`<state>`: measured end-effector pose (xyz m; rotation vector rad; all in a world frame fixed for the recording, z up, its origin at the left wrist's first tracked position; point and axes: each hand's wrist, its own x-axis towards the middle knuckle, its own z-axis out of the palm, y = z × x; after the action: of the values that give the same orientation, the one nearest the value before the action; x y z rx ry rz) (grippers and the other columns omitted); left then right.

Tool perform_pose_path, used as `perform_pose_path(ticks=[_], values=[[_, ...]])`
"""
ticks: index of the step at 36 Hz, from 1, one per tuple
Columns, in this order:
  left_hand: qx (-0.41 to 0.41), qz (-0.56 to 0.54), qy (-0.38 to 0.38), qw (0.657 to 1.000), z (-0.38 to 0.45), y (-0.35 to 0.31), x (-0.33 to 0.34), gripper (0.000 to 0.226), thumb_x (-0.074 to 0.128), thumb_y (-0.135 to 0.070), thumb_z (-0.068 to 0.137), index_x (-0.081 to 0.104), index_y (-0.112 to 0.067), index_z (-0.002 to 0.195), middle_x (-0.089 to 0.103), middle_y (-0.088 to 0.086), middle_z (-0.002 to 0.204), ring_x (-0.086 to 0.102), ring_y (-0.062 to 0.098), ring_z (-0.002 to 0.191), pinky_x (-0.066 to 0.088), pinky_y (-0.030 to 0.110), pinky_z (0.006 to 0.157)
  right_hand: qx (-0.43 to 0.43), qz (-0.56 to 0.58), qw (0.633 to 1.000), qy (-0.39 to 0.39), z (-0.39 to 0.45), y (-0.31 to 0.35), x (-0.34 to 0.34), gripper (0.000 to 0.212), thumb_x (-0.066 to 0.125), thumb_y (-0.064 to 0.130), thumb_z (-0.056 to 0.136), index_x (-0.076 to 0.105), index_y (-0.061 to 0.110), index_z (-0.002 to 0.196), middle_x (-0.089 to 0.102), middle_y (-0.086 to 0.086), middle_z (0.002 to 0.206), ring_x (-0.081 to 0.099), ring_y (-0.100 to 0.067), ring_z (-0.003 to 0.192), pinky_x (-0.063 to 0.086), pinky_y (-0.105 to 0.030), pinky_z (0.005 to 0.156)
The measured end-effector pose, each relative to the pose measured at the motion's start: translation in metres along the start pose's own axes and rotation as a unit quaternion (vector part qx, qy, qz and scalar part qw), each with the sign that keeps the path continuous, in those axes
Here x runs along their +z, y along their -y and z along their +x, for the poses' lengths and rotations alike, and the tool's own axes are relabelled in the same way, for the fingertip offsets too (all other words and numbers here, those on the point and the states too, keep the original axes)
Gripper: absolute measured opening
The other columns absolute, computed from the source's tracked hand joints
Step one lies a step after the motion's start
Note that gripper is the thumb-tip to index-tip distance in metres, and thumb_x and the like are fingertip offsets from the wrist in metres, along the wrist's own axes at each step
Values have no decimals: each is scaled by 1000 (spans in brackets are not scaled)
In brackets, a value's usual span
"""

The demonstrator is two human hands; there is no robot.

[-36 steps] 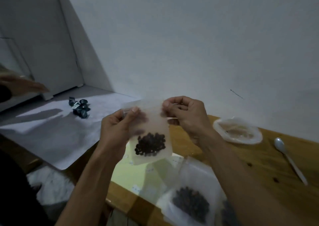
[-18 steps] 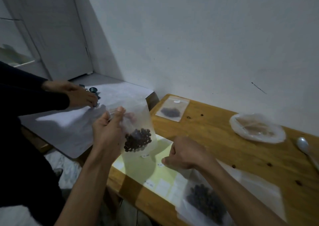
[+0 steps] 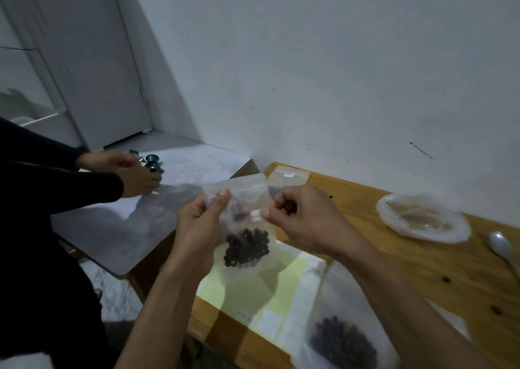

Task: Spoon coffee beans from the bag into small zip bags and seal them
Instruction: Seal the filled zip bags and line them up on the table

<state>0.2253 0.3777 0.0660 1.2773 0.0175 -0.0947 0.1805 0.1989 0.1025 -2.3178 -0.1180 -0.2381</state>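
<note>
Your left hand (image 3: 201, 225) holds the small zip bag (image 3: 242, 222) up in front of you, thumb on the near face just under the zip strip, fingers behind it. That pinch carries the weight, so the bag hangs upright and the beans stay low.

Your right hand (image 3: 304, 222) is curled, thumb and forefinger pinching a small white label (image 3: 255, 215) against the bag's right edge. Can't tell if it's fully stuck down or only touching; that patch is blurred.

The bag is clear to frosted, held above the table's near edge and touching nothing but your hands. The coffee beans (image 3: 246, 247) sit in a dark clump in the lower half and the upper half is empty. The top strip looks flat, so it's probably sealed, but I wouldn't bet on it from this view.

Under your right forearm, the big bean bag (image 3: 344, 337) lies on the wooden table (image 3: 422, 270), with beans visible through it. A yellow-green sheet (image 3: 270, 292) with pale rectangles on it lies just beside it, directly below the held bag; I'd guess it's the label stock. Another small bag (image 3: 287, 175) lies flat near the far corner, likely a finished one. A plastic-wrapped dish (image 3: 422, 218) and a white spoon (image 3: 502, 246) sit to your right, the spoon out of use.
</note>
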Motion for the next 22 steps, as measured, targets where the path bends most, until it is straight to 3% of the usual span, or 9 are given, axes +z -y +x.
perform_pose_path(ticks=[2, 4, 7, 10, 14, 19, 22], values=[[-7, -6, 29, 1000, -3, 1, 8, 20, 61, -21, 97, 69, -4, 97, 76, 16, 96, 74, 31, 89, 58, 45, 75, 0, -22, 999, -28, 7, 7, 2, 24, 73, 36, 88, 67, 18, 74, 63, 9, 64, 55, -2, 56, 44, -18, 54], [-15, -12, 52, 998, -6, 2, 15, 25, 59, -21, 97, 69, 0, 105, 75, 19, 104, 73, 34, 97, 58, 49, 77, 13, -49, 998, -42, 12, 8, 5, 22, 71, 38, 89, 67, 20, 75, 67, 8, 70, 61, -5, 65, 56, -32, 64], [-13, -14, 55, 998, -6, 3, 22, 27, 59, -21, 97, 68, 2, 109, 74, 20, 104, 73, 35, 98, 59, 48, 75, 35, -77, 995, -56, 14, 5, 9, 22, 68, 39, 89, 67, 21, 76, 68, 9, 72, 64, -10, 71, 58, -43, 70], [-13, -9, 53, 998, -6, 5, 27, 25, 61, -20, 96, 70, -1, 107, 75, 21, 103, 74, 34, 95, 58, 40, 67, 52, -86, 992, -71, 12, 3, 11, 24, 68, 41, 89, 67, 22, 75, 67, 10, 72, 64, -11, 72, 59, -44, 69], [-7, -17, 74, 997, -7, 7, 29, 26, 64, -15, 94, 68, 4, 112, 73, 24, 106, 73, 38, 98, 57, 52, 85, 60, -102, 989, -87, 10, 4, 10, 23, 65, 39, 90, 66, 22, 75, 67, 9, 73, 64, -13, 73, 58, -43, 68], [26, 0, 81, 996, -7, 8, 31, 26, 71, -3, 84, 71, 1, 109, 76, 20, 101, 74, 35, 94, 58, 47, 86, 66, -92, 987, -115, 6, 2, 9, 15, 67, 40, 88, 63, 26, 84, 64, 13, 82, 62, -11, 82, 57, -40, 73], [28, 4, 77, 997, -3, 8, 33, 23, 68, -2, 88, 70, -2, 111, 76, 17, 101, 75, 32, 93, 59, 47, 81, 98, -55, 980, -166, 3, -5, 11, 40, 74, 48, 82, 48, 31, 106, 52, 15, 99, 55, -10, 95, 52, -34, 82]])
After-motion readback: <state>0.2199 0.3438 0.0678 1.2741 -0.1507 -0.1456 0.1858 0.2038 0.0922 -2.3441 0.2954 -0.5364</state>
